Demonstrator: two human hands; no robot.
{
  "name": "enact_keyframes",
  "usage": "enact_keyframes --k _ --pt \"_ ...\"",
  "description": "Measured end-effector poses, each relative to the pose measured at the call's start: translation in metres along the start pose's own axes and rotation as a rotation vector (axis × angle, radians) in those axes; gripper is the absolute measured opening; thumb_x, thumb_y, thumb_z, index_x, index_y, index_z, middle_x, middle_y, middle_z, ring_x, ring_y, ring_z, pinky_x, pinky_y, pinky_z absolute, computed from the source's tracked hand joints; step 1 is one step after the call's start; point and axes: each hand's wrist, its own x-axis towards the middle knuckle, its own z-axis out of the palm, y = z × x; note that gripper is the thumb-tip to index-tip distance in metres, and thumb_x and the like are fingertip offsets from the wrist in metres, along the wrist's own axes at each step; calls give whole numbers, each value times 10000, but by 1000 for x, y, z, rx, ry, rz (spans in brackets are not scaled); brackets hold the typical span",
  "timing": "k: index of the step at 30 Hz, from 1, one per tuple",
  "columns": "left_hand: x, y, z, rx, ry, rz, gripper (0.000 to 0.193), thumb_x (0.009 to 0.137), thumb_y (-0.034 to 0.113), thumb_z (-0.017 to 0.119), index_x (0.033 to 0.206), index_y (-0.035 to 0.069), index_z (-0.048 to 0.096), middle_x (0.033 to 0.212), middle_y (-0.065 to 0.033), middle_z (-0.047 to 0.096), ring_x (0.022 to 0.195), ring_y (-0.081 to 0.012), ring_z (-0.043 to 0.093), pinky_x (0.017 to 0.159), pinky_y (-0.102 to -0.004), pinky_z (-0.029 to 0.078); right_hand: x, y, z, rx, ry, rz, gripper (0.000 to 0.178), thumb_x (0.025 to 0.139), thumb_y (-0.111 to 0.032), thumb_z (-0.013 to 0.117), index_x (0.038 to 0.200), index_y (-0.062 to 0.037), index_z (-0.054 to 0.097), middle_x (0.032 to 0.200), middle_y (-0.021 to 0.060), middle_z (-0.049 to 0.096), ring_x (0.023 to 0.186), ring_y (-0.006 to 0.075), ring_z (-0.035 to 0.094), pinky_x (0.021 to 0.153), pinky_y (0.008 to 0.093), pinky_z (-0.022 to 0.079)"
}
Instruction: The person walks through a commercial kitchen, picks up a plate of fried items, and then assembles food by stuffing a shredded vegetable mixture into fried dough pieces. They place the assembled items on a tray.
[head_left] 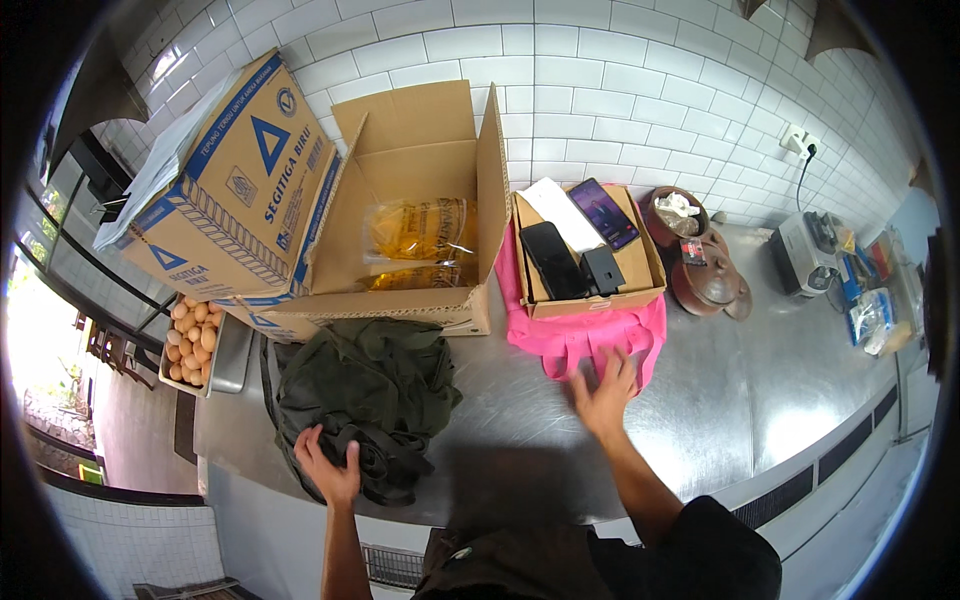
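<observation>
A crumpled heap of dark green fabric (365,395) with a strap-like band lies on the steel counter at the left. My left hand (328,468) is at its near edge, thumb and fingers apart, gripping nothing. Whether the fingertips press on the fabric I cannot tell. On the right, a bright pink bag (590,335) lies flat, its handles toward me. My right hand (606,393) is over the handles with spread fingers and nothing held. An open shallow cardboard box (590,308) rests on the pink bag. It contains a black phone (553,262), a phone with a lit screen (604,214) and a small black block (602,270).
A large open carton (400,308) with pouches of yellow liquid (420,230) stands behind the green fabric. Left of it are a closed carton (240,170) and a container of eggs (193,340). Clay pots (708,284) and a grey appliance (803,255) line the right.
</observation>
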Motion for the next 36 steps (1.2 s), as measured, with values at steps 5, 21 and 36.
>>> enact_keyframes --k 5,21,36 --pt "-57 50 -8 402 -365 -245 908 742 394 852 1474 155 371 1609 -216 179 1496 -471 142 1099 -736 183 -51 -4 7 -96 -58 -171 786 831 -520 726 1442 -93 477 1550 260 313 1444 508 248 1156 629 193" --pt "75 -76 70 -83 375 -176 652 786 -27 627 1407 -54 427 1405 -275 469 1324 -451 433 1154 -447 324 -54 6 7 -120 -145 -75 701 900 -510 646 1418 -78 456 1554 258 259 1488 504 121 1203 628 113" --pt "-20 -5 18 -68 -227 124 675 835 165 757 1395 -47 444 1444 -309 400 1336 -515 373 1119 -532 330 -63 11 14 -187 1 -97 423 888 -322 665 1232 -92 577 1487 232 365 1445 477 238 1189 659 110"
